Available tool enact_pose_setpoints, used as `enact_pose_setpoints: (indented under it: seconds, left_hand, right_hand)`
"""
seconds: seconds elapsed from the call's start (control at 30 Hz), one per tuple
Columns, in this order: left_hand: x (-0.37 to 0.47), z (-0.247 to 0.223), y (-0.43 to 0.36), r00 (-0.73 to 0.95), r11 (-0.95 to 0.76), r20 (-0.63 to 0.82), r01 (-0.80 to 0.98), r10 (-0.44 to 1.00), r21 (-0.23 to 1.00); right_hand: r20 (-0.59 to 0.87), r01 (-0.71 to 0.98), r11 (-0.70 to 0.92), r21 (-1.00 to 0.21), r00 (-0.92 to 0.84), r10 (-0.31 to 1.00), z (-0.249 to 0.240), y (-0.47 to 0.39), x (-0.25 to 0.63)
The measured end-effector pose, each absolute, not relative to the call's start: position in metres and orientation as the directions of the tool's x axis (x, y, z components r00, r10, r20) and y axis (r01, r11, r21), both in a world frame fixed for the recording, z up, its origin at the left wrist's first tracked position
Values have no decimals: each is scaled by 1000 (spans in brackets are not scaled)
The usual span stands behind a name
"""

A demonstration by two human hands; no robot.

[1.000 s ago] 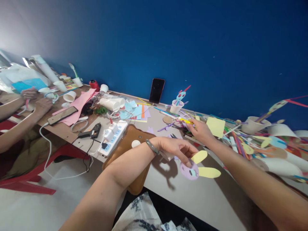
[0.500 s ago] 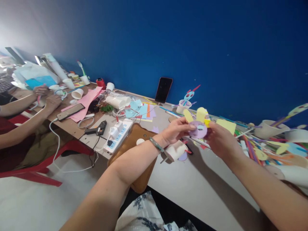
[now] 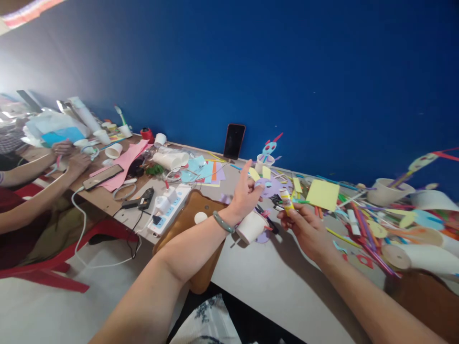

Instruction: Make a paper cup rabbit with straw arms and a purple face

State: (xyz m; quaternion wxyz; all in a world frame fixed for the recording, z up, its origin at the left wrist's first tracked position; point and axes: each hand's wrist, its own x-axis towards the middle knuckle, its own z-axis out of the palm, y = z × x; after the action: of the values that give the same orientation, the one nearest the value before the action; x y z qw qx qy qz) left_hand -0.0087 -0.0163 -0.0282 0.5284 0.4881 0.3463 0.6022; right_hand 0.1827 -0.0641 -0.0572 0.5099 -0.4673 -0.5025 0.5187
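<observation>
My left hand [image 3: 245, 193] pinches the edge of a purple paper cutout [image 3: 270, 186] under its thumb, with the index finger raised. Yellow paper ears [image 3: 266, 172] stick up from the cutout's top. A little to the right, my right hand [image 3: 303, 224] is closed around a small yellow-and-white glue stick [image 3: 286, 200], held upright and apart from the cutout. Below my left wrist, a white paper cup [image 3: 252, 228] lies on its side with red bits at its end. Dark-handled scissors [image 3: 271, 225] lie behind the cup, partly hidden.
A square yellow paper pad [image 3: 322, 195], colored sticks and paper scraps crowd the right side. A phone [image 3: 234, 141] leans against the blue wall. To the left are a power strip [image 3: 170, 210], a glue gun [image 3: 142, 199] and a brown cushion-like mat [image 3: 179, 224]. Another person's hands [image 3: 77, 160] work farther left.
My right hand has drawn down and away from the yellow ears with the glue stick. My left hand has shifted left with the purple cutout, and its index finger has lifted.
</observation>
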Motion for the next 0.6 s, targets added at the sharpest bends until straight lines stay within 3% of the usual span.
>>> enact_pose_setpoints:
  seconds: [0.27, 0.6]
  left_hand:
    - [-9, -28, -24, 108, -311, 321, -101, 941, 945]
    - [-2, -31, -14, 141, -129, 185, -335, 973, 933]
  right_hand:
    - [47, -90, 41, -995, -73, 996, -61, -63, 190]
    - [68, -118, 58, -991, -80, 995, -52, -66, 191]
